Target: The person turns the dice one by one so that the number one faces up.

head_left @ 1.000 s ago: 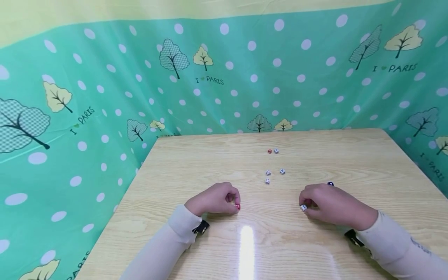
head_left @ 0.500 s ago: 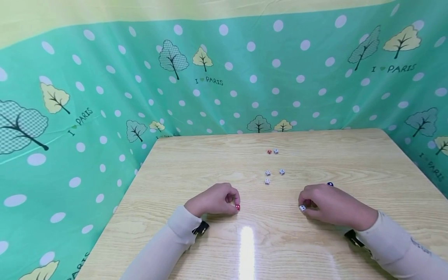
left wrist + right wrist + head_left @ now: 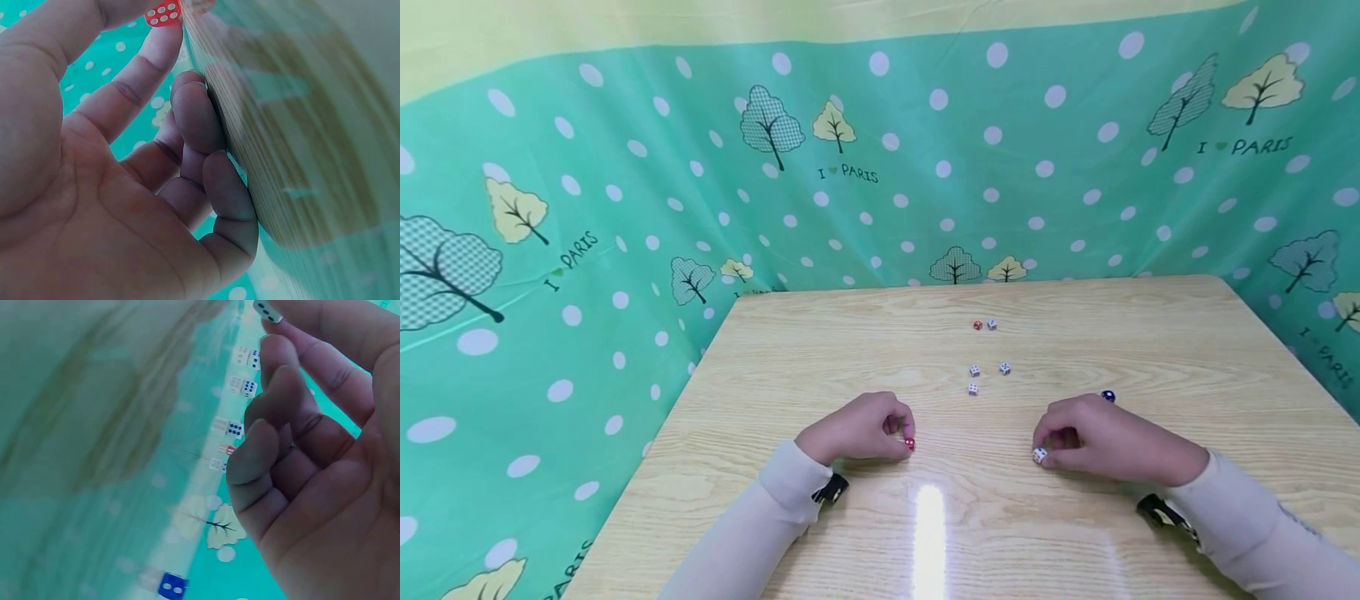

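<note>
My left hand [image 3: 863, 425] rests low on the table and pinches a red die [image 3: 910, 443] between thumb and index finger. The left wrist view shows the red die [image 3: 163, 13] with white pips at the fingertips, the other fingers curled against the tabletop. On the right, my right hand [image 3: 1093, 437] pinches a white die [image 3: 1039, 455] with dark pips, tilted between thumb and index finger. In the right wrist view that white die [image 3: 267, 310] is at the top edge, partly cut off. A blue die [image 3: 1108, 396] lies just behind the right hand.
Two white dice, one a white die [image 3: 974, 371] and one a white die [image 3: 1005, 367], lie mid-table, with another white die [image 3: 973, 389] nearer. Farther back sit a red die [image 3: 977, 325] and a white die [image 3: 992, 324]. A patterned green curtain [image 3: 880, 225] surrounds the wooden table [image 3: 820, 342].
My right hand has shifted slightly left and nearer, and the white die in its fingers has turned. The left hand with the red die stays in place.
</note>
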A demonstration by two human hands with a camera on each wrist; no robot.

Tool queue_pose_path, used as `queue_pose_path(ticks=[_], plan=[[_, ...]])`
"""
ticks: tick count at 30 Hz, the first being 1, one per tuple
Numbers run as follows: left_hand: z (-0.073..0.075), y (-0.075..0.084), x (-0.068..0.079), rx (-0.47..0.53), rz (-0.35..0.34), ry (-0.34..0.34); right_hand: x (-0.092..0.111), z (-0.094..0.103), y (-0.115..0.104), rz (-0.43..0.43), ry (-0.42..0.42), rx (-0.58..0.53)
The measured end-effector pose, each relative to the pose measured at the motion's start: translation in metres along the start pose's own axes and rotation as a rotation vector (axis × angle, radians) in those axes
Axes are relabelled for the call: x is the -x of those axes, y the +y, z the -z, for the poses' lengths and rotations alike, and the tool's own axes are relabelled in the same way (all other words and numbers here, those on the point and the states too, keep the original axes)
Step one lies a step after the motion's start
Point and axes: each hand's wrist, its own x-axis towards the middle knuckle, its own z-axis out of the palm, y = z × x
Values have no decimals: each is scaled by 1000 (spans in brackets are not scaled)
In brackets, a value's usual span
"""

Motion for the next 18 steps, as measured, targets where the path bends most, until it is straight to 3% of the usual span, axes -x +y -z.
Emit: queue_pose_path(ticks=[9, 18], plan=[[0, -1, 0, -8, -8, 5, 1, 3, 10, -14, -28, -161], [0, 0, 1, 5, -19, 11, 3, 5, 17, -55, -45, -162]])
